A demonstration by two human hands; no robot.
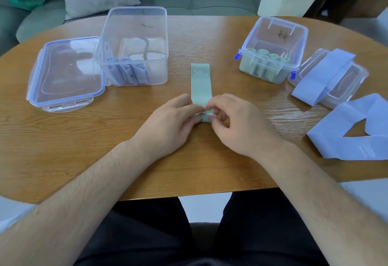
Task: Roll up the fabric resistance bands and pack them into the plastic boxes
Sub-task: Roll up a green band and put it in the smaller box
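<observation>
"30 LB" is printed in white at the far end of the pale green band (200,83), which is laid flat in the middle of the table (84,139), running lengthwise toward the far edge. Its near end is turned into a small roll and pinched between the curled fingers of the left hand (174,118) and the right hand (235,123). Toward the left edge, blue rolls (126,70) are stood in the clear box (136,20). Toward the right edge, green rolls (270,55) are packed in the smaller box (275,32), with loose blue bands (361,108) spread beside it.

1 head cam, fwd-down, close over table (84,139)
</observation>
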